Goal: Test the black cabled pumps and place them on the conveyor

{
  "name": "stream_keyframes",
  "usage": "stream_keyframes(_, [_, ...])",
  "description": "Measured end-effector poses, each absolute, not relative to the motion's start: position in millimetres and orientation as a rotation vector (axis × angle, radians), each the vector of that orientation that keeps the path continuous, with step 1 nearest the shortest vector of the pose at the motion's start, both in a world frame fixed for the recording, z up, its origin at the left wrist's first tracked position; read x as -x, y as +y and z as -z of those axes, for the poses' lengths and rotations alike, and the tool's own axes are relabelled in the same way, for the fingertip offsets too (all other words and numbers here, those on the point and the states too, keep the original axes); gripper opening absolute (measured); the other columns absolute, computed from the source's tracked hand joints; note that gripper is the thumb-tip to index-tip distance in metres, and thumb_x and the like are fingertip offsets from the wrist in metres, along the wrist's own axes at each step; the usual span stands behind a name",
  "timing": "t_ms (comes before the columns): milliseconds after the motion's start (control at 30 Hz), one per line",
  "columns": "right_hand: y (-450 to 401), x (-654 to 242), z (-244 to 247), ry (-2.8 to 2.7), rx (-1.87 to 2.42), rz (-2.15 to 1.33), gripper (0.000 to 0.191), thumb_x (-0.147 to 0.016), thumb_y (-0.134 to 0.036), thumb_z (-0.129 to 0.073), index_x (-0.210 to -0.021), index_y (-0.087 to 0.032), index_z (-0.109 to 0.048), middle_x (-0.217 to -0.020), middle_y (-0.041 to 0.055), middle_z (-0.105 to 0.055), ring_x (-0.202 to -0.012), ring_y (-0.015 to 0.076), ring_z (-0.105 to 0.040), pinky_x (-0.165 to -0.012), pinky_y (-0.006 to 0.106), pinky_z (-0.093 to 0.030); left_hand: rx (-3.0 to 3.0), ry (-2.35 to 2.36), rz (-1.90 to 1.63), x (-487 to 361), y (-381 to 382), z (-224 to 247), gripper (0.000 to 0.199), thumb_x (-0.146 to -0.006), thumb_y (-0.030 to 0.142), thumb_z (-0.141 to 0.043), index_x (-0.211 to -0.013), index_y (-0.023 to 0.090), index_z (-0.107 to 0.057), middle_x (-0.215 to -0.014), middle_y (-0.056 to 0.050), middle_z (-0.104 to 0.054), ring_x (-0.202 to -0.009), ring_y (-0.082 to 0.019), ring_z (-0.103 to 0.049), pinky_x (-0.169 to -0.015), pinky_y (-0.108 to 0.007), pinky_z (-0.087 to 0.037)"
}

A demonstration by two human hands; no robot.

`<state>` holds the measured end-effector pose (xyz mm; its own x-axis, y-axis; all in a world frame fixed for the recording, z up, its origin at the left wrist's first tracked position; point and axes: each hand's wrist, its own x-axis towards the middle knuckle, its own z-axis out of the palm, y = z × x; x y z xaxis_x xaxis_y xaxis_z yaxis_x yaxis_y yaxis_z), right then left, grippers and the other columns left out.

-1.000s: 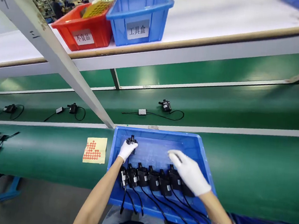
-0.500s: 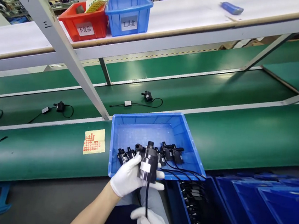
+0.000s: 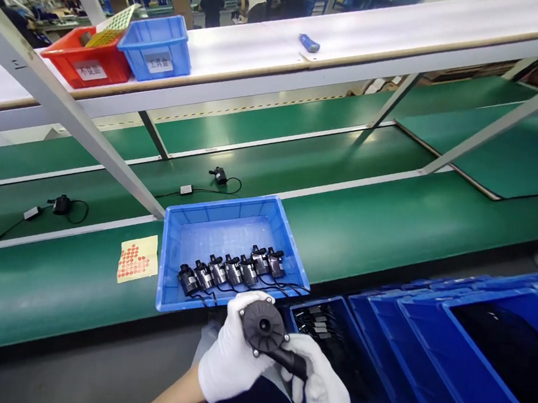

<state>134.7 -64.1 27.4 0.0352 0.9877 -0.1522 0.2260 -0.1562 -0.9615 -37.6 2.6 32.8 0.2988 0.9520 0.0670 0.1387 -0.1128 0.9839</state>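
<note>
A small black water pump (image 3: 263, 324) is held in front of me, its round screwed end and centre hole turned toward me. My left hand (image 3: 232, 355), in a white glove, is wrapped round its body. My right hand (image 3: 327, 384), gloved too, closes on the pump's side spout. The pump's cable is hidden. Just beyond my hands, several similar black pumps (image 3: 218, 270) lie in a row in a blue tray (image 3: 242, 224), their cables toward the near rim. A yellow sheet of red round stickers (image 3: 138, 259) lies left of the tray.
More pumps with cables, one pump (image 3: 61, 205) among them, lie on the green conveyor (image 3: 359, 166). A red bin (image 3: 89, 61), a blue bin (image 3: 155, 45) and a blue cutter (image 3: 309, 43) rest on the shelf. A slanted post (image 3: 107, 139) stands left. Blue crates (image 3: 408, 344) lean at lower right.
The pump has been lowered and turned from upright to end-on toward me. My right hand has come up from the cable to its spout. The view has shifted right.
</note>
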Motion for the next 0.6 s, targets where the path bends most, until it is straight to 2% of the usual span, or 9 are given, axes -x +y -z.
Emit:
stream_keyframes(67, [-64, -145, -33, -1.398, 1.466, -1.119, 0.057, -0.106, -0.071, -0.026, -0.115, -0.027, -0.061, -0.084, 0.0029, -0.057, -0.056, 0.0151, -0.045, -0.054, 0.029, -0.039, -1.728, 0.994, -1.051, 27, -4, -34, 0.072, -0.088, 0.012, -0.070, -0.145, 0.027, -0.028, -0.136, -0.016, -0.050, -0.127, -0.028, -0.057, -0.107, -0.043, -0.049])
stream_keyframes(167, [-64, -163, -35, -1.546, 1.414, -1.056, 0.045, -0.109, -0.060, -0.029, -0.119, -0.029, -0.060, -0.102, 0.0047, -0.065, -0.059, 0.0147, -0.054, -0.055, 0.027, -0.045, -1.746, 0.941, -1.099, 13, -8, -32, 0.081, -0.086, 0.010, -0.070, -0.150, 0.030, -0.025, -0.135, -0.015, -0.049, -0.127, -0.027, -0.057, -0.107, -0.041, -0.049])
stream_keyframes(233, [-64, -172, -34, -1.584, 1.400, -1.032, 0.043, -0.110, -0.057, -0.030, -0.121, -0.029, -0.061, -0.106, 0.0054, -0.066, -0.060, 0.0146, -0.056, -0.055, 0.026, -0.046, -1.728, 0.939, -1.127, 7, -9, -30, 0.085, -0.084, 0.008, -0.070, -0.152, 0.030, -0.024, -0.136, -0.013, -0.047, -0.128, -0.025, -0.056, -0.109, -0.040, -0.048])
stream_keyframes(467, [-66, -175, -29, -1.439, 1.428, -0.996, 0.045, -0.108, -0.061, -0.034, -0.116, -0.027, -0.064, -0.084, 0.0037, -0.059, -0.057, 0.0151, -0.047, -0.057, 0.027, -0.046, -1.796, 0.999, -1.018, 0, -13, -42, 0.079, -0.090, 0.009, -0.067, -0.152, 0.028, -0.022, -0.137, -0.015, -0.047, -0.130, -0.025, -0.054, -0.112, -0.041, -0.048])
stream_keyframes(600, [-67, -179, -19, -1.412, 1.388, -1.078, 0.042, -0.107, -0.058, -0.040, -0.114, -0.029, -0.068, -0.077, 0.0036, -0.054, -0.055, 0.0165, -0.047, -0.052, 0.027, -0.044, -1.818, 1.013, -1.023, 1, -14, -49, 0.074, -0.092, 0.010, -0.065, -0.152, 0.027, -0.024, -0.137, -0.015, -0.049, -0.130, -0.026, -0.055, -0.112, -0.042, -0.048])
